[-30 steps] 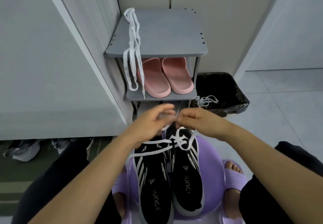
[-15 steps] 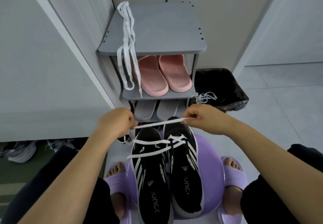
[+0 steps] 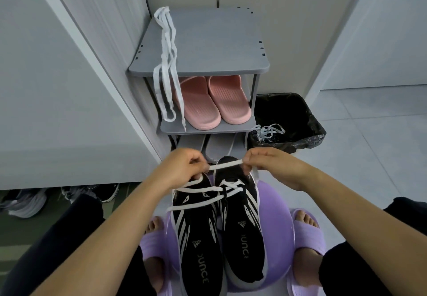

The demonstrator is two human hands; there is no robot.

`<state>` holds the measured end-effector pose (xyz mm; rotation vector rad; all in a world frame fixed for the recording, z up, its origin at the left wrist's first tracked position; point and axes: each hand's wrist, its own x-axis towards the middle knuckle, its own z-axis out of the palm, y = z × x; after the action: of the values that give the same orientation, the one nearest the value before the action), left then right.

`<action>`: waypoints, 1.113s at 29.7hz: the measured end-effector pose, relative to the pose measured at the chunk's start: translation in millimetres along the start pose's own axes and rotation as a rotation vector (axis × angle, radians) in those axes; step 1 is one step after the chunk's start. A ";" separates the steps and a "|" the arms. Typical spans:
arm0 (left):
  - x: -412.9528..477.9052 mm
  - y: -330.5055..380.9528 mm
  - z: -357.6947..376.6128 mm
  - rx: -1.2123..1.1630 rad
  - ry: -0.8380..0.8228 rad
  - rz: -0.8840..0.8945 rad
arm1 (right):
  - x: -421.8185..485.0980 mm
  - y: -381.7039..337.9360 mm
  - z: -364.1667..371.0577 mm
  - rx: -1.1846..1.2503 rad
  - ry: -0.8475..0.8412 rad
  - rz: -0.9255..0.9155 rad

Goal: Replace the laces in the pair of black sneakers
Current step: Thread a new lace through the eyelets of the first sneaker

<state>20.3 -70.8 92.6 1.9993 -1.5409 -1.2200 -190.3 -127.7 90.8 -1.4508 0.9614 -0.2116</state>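
Below the hands, the black sneakers (image 3: 198,238) sit on a purple stool (image 3: 277,205). Left hand (image 3: 182,166) and right hand (image 3: 265,164) each pinch the white lace (image 3: 225,164), stretched between them; better to even both ends before crossing. Beyond hangs a spare lace (image 3: 167,48).

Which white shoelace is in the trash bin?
The crumpled lace in the black-lined bin; others drape the grey rack or stretch between left hand and right hand.

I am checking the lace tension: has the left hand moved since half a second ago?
Yes. The left hand, pinching the lace, moved right, from beside the left sneaker to over its toe.
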 end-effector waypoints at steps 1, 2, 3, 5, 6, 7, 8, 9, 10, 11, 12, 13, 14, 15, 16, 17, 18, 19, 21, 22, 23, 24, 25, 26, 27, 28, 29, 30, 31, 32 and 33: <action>1.2 -5.0 -4.8 0.067 0.014 -0.021 | -0.4 1.2 -1.1 -0.019 0.011 0.002; 1.8 -9.4 -8.0 0.113 0.029 -0.046 | 0.0 3.1 -0.9 -0.063 0.029 0.013; 1.9 -12.2 -9.7 0.175 0.038 -0.054 | 0.4 4.4 1.1 -0.128 0.056 0.017; -1.6 -5.2 -5.8 0.236 0.000 -0.003 | 2.7 5.1 10.1 -0.255 0.116 -0.005; -3.1 -0.3 1.7 0.146 -0.074 0.048 | 4.0 4.3 16.2 -0.298 0.128 -0.027; -6.4 7.5 10.8 -0.020 -0.172 0.081 | 5.0 2.6 22.1 -0.322 0.125 -0.054; -8.9 14.1 19.9 -0.177 -0.246 0.100 | 6.5 1.7 26.6 -0.333 0.110 -0.071; -9.5 17.5 27.5 -0.251 -0.270 0.109 | 7.6 1.2 29.1 -0.316 0.094 -0.074; -8.2 18.1 32.6 -0.250 -0.249 0.110 | 7.9 1.7 28.7 -0.278 0.079 -0.060; -6.1 16.4 34.6 -0.226 -0.213 0.099 | 6.3 1.6 26.5 -0.229 0.062 -0.037; -4.0 14.1 33.7 -0.186 -0.158 0.087 | 4.7 2.3 22.3 -0.196 0.052 -0.015; -1.8 10.4 30.9 -0.154 -0.098 0.069 | 3.3 3.7 17.4 -0.180 0.055 0.007; -0.8 8.0 27.9 -0.155 -0.049 0.058 | 2.1 6.0 12.7 -0.176 0.074 0.024; -0.4 5.7 25.6 -0.178 -0.020 0.048 | 1.1 8.1 9.4 -0.169 0.104 0.037; -0.5 4.9 24.9 -0.202 -0.008 0.042 | 0.7 10.1 8.1 -0.153 0.135 0.044; -1.0 4.6 26.2 -0.217 -0.009 0.037 | 0.9 11.8 8.8 -0.133 0.155 0.049; -1.5 5.3 28.7 -0.230 -0.016 0.028 | 1.5 14.0 11.4 -0.113 0.160 0.055; -1.5 5.5 32.1 -0.252 -0.024 0.019 | 2.4 15.7 15.6 -0.086 0.158 0.064; -1.7 5.7 39.9 -0.300 -0.033 -0.005 | 3.2 17.1 23.5 0.001 0.161 0.105; -1.2 4.5 43.6 -0.308 -0.020 -0.022 | 2.5 17.4 26.0 0.042 0.168 0.138; -0.4 2.4 46.6 -0.307 0.003 -0.043 | 1.2 17.4 27.7 0.051 0.167 0.175; -0.1 0.2 49.1 -0.303 0.025 -0.069 | -1.1 18.7 29.2 -0.005 0.163 0.217; -0.1 -2.1 51.7 -0.306 0.037 -0.098 | -2.8 22.7 31.2 -0.125 0.157 0.259; -0.2 -3.6 54.5 -0.320 0.036 -0.129 | -4.6 26.9 35.2 -0.281 0.154 0.288; -0.4 -4.9 57.7 -0.339 0.024 -0.153 | -5.7 31.7 40.3 -0.432 0.158 0.301; -0.3 -6.0 61.1 -0.346 0.009 -0.166 | -5.4 36.4 45.8 -0.541 0.173 0.300; 0.1 -6.9 64.7 -0.337 0.000 -0.171 | -4.8 39.6 49.8 -0.600 0.199 0.298; -0.1 -7.1 67.6 -0.324 0.000 -0.167 | -4.1 41.4 51.5 -0.617 0.229 0.297; -0.5 -7.6 69.9 -0.317 0.011 -0.157 | -4.1 41.5 50.6 -0.606 0.260 0.294; -0.8 -8.0 71.9 -0.318 0.026 -0.143 | -4.3 42.4 47.6 -0.549 0.288 0.289; -1.7 -8.6 73.3 -0.317 0.038 -0.128 | -5.3 43.6 44.7 -0.445 0.309 0.280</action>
<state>-32.1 -49.5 45.1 1.9199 -1.1336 -1.3698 -182.5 -83.8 46.7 -1.6908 1.5230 -0.0120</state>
